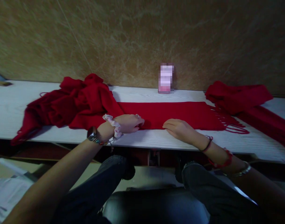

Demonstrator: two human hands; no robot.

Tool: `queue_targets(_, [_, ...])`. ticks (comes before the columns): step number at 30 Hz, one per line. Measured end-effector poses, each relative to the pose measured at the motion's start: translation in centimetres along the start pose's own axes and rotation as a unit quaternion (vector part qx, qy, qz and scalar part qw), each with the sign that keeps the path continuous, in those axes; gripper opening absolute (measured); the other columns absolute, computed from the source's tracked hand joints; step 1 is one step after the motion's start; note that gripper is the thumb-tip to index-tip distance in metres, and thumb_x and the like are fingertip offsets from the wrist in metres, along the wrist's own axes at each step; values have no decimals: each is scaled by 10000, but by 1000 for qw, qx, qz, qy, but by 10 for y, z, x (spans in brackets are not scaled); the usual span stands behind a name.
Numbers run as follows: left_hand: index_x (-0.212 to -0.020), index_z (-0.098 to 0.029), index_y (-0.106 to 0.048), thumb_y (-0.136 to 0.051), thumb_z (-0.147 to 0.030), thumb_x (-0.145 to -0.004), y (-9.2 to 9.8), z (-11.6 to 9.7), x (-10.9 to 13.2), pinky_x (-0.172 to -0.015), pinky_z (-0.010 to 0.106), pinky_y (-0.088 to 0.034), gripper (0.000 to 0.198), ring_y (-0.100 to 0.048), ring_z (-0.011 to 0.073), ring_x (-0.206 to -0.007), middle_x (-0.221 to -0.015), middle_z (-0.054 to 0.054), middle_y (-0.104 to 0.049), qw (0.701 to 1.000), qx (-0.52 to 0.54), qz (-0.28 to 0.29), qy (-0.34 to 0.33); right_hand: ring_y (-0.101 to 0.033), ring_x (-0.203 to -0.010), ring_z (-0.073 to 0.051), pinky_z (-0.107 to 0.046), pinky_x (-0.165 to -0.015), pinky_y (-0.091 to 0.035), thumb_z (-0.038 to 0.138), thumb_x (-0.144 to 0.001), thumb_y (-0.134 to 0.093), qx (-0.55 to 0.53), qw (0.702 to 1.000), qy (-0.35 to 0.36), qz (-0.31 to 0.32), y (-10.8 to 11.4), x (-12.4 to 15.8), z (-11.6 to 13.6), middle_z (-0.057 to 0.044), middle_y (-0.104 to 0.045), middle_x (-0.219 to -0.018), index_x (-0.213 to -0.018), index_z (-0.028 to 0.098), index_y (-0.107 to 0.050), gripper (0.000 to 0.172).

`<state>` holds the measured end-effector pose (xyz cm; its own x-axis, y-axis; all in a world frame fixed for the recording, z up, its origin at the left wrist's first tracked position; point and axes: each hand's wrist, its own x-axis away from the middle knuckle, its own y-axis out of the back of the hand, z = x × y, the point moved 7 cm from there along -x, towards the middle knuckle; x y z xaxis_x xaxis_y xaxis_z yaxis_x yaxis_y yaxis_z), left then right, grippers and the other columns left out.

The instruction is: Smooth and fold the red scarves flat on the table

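Observation:
A red scarf (pixel 175 112) lies flat along the white tabletop, its fringe at the right end. Its left part runs into a crumpled heap of red fabric (pixel 86 96). My left hand (pixel 130 123) is at the scarf's near edge beside the heap, its fingers curled together on the cloth. To the right, my right hand (pixel 177 128) rests on the same near edge, fingers pressed together at the cloth. A gap of flat scarf shows between the two hands. Whether cloth is pinched under the fingertips is hard to see.
Another folded red fabric (pixel 240 96) lies at the right, beside the fringe. A phone-like object (pixel 165 78), blurred out, leans on the brown marbled wall (pixel 123 40) behind the white tabletop (pixel 137 140). A small brown item (pixel 2 83) is at the far left.

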<state>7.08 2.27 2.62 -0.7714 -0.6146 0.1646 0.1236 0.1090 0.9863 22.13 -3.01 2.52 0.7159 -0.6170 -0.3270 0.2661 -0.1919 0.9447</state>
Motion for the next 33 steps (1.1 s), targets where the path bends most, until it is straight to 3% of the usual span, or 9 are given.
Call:
queue_targets(4, [-1020,-191,-556,-428,-189,-819,6,-10,1,-673,270,-448,238,-579,170,-764,-929,62,-610,999,-44,7,-13,-593,-847,-199,-344,-751,-491,120,-847,-436,60,998,-28,11,1,3,-5,-107,-659,-911,-893,127,-644,212])
queue_targets(8, [-1050,-174,-531,-483,-284,-821,11,-15,2,-692,283,-456,259,-579,202,-848,-1016,90,-577,998,-64,8,1,-588,-858,-192,-335,-746,-496,92,-824,-456,62,997,-28,39,2,6,-11,-100,-647,-936,-947,138,-629,217])
queue_targets(12, [-1060,-170,-516,-434,-59,-759,2,-12,1,-676,274,-458,331,-568,222,-948,-1100,106,-550,995,-87,47,16,-568,-939,-179,-326,-803,-489,-26,-755,-421,21,999,-7,47,4,11,-16,-96,-621,-1026,-1054,146,-590,384])
queue_targets(15, [-1103,-180,-496,-379,5,-742,0,-5,1,-636,275,-457,421,-583,220,-917,-1100,100,-560,992,-109,51,34,-559,-934,-185,-336,-806,-490,-26,-758,-395,21,999,-22,11,5,13,-22,-104,-607,-1004,-1056,132,-580,385])
queue_targets(18, [-1117,-177,-492,-409,-54,-773,3,-5,-1,-629,283,-461,374,-594,215,-865,-1069,95,-575,991,-119,38,41,-560,-869,-201,-350,-765,-498,17,-782,-409,42,997,-55,-31,3,14,-29,-105,-607,-899,-970,122,-601,288])
queue_targets(22, [-1081,-164,-517,-466,-207,-821,7,-26,-11,-611,277,-465,269,-588,219,-881,-1071,92,-572,993,-121,-4,-11,-569,-844,-193,-335,-749,-493,59,-810,-427,45,995,-68,-61,0,17,-31,-85,-623,-875,-981,147,-594,255])
queue_targets(25, [-1049,-161,-548,-425,-171,-850,8,-37,-20,-591,264,-456,234,-593,200,-849,-1019,84,-593,987,-147,-55,-31,-581,-827,-183,-315,-742,-487,86,-833,-433,49,994,-67,-74,2,20,-32,-85,-642,-878,-1008,143,-590,241])
queue_targets(33, [-992,-146,-596,-419,-94,-847,3,-22,-22,-619,228,-446,235,-599,146,-758,-876,64,-639,983,-134,-88,-87,-581,-811,-187,-326,-736,-478,161,-858,-456,95,992,-52,-70,3,24,-31,-93,-652,-897,-1068,130,-572,241])
